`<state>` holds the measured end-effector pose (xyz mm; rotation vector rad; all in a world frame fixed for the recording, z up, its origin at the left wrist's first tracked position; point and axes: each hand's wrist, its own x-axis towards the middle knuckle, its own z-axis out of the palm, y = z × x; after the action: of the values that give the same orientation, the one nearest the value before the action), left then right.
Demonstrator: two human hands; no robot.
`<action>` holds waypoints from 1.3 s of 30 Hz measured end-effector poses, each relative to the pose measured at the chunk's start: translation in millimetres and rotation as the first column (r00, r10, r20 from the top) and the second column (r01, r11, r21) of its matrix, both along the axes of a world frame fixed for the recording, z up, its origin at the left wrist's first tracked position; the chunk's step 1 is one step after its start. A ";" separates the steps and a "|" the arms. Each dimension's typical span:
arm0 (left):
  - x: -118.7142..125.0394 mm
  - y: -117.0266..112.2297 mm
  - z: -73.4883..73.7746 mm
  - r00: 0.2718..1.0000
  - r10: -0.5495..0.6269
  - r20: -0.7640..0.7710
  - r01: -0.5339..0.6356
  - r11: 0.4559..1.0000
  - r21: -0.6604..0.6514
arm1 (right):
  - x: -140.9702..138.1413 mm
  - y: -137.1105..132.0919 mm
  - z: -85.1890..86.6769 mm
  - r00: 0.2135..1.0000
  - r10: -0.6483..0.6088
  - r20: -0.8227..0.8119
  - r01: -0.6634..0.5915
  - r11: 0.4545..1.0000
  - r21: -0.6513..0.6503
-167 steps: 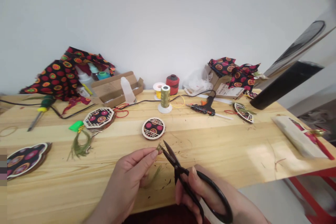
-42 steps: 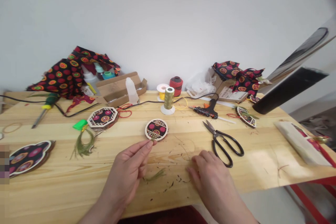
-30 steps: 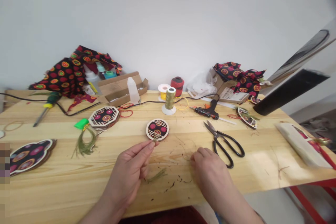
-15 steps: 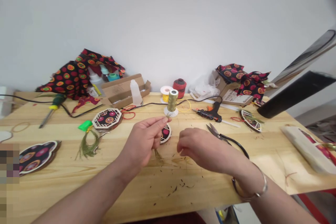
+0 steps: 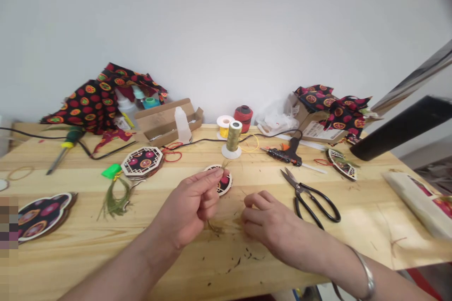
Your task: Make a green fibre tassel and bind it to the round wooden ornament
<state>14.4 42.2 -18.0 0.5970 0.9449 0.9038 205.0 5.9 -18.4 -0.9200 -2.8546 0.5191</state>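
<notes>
My left hand (image 5: 196, 202) is closed in a pinch on a small bundle of olive-green threads (image 5: 225, 164). The strands stick up above the fingertips, and more hang below the fist. Behind that hand lies a small round ornament (image 5: 226, 183) with a pale rim and dark patterned fabric, partly covered by the fingers. My right hand (image 5: 270, 221) is low over the table to the right, its fingers curled inward; whatever the fingertips hold is hidden. Black-handled scissors (image 5: 302, 190) lie just beyond it. A spool of olive-green thread (image 5: 234, 136) stands behind my left hand.
An octagonal ornament (image 5: 143, 162) and a green tassel (image 5: 116, 197) lie left. Farther back are an open cardboard box (image 5: 162, 127), a red thread spool (image 5: 243, 120) and a glue gun (image 5: 286, 153). A black tube (image 5: 399, 129) leans at right. Dark scraps (image 5: 238, 261) dot the table (image 5: 169, 268).
My right hand has come down a little toward the table's near side, uncovering more of the scissors. My left hand keeps its pinch on the threads, slightly lower in view.
</notes>
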 end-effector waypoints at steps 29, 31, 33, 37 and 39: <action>15.2 -6.0 -28.8 0.994 0.109 0.026 -0.106 0.989 -0.098 | -46.5 34.5 -25.0 0.158 -0.800 -0.578 0.234 0.599 -0.765; 15.5 -6.9 -29.0 0.994 0.102 0.026 -0.099 0.990 -0.100 | -46.6 35.3 -26.0 0.155 -0.800 -0.580 0.243 0.599 -0.763; 15.0 -6.9 -28.9 0.994 0.103 0.029 -0.100 0.991 -0.094 | -44.1 37.2 -26.0 0.153 -0.796 -0.586 0.263 0.605 -0.752; 9.2 -3.2 -25.5 0.990 0.132 0.044 -0.129 0.989 -0.065 | -28.5 43.2 -21.5 0.368 -0.705 -0.606 0.476 0.703 -0.529; 4.3 -0.1 -22.6 0.985 0.165 0.055 -0.164 0.986 -0.034 | -18.8 45.1 -18.5 0.607 -0.613 -0.505 0.521 0.788 -0.329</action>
<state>18.7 42.0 -40.5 0.4701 0.9634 1.0476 186.2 51.0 -37.0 -1.3316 -1.8345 0.7713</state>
